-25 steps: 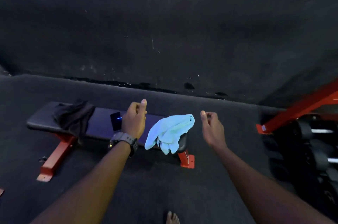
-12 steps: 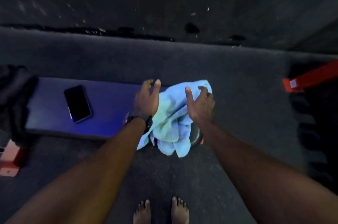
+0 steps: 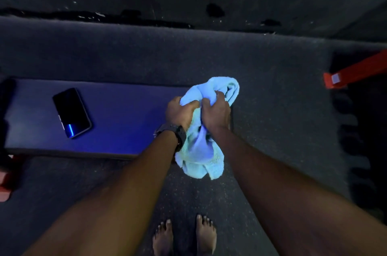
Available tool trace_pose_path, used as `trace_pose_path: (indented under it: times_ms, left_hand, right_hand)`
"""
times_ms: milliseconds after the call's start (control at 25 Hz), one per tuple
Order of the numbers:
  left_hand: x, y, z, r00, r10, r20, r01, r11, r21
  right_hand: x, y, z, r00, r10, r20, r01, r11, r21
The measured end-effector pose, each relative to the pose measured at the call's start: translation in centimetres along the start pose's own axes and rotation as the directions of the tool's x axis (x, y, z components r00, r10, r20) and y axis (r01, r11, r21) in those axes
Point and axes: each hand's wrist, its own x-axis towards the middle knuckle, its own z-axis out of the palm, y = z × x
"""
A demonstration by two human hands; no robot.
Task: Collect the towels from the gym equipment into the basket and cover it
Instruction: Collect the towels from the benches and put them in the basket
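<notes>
Towel [image 3: 201,151], light blue and bunched, sits at the right end of the bench [image 3: 117,117], its loose folds hanging over the near edge. From the head camera I see my left hand [image 3: 180,112] and right hand [image 3: 215,114] side by side, both fists clenched around its upper part. A watch [image 3: 178,133] circles my left wrist. A dark phone [image 3: 71,112] lies flat on the bench, well left of the towel.

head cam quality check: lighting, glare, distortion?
Head view: dim overall, with a blue cast on the bench and towel; a bright blue glare streak on the phone; wide-angle bending at the edges; the right side falls into near black; both hands, left and right, stay readable.
</notes>
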Motion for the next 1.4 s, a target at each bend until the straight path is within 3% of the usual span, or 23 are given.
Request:
trace_pose_path:
  times_ms: [120,240,400,560,680,800,960,1040,1400]
  left_hand:
    - [-1.9,3.9,-2.2,0.992,0.115,-0.057,-0.119,0.989,-0.085]
    - [-4.8,10.8,-5.7,0.966,0.236,-0.107,-0.255,0.940,-0.229]
    - [-10.3,22.1,-11.1,0.892,0.422,-0.165,-0.453,0.828,-0.330]
    - [-16.3,30.1,-19.1,0.846,0.485,-0.221,-0.532,0.745,-0.401]
    - [-21.1,33.3,-26.6,0.765,0.559,-0.319,-0.635,0.735,-0.235]
    - [-25.6,34.8,-34.3,0.641,0.609,-0.467,-0.700,0.714,-0.030]
    - [-30.3,33.5,-46.3,0.520,0.568,-0.638,-0.707,0.705,0.051]
    - [-30.5,30.8,-51.7,0.490,0.531,-0.691,-0.687,0.723,0.068]
    - [-20.9,19.3,-62.1,0.589,0.326,-0.739,-0.516,0.856,-0.033]
  right_hand:
    - [-1.9,-4.3,-2.0,1.000,-0.014,-0.021,0.017,0.988,0.151]
    - [-4.8,-11.6,-5.1,0.997,-0.056,0.055,0.030,0.918,0.395]
    - [-9.9,-23.6,-9.9,0.924,-0.332,0.187,0.169,0.797,0.581]
    - [-15.8,-33.8,-13.6,0.865,-0.473,0.168,0.278,0.730,0.625]
    - [-20.6,-39.9,-14.7,0.820,-0.568,0.068,0.474,0.741,0.476]
    - [-24.5,-45.0,-14.9,0.752,-0.659,0.002,0.595,0.680,0.430]
    - [-29.6,-51.5,-12.4,0.649,-0.760,-0.014,0.692,0.583,0.427]
    - [-31.7,-53.5,-9.8,0.608,-0.794,-0.005,0.724,0.552,0.413]
    - [-31.3,-53.8,6.3,0.547,-0.826,0.134,0.763,0.559,0.326]
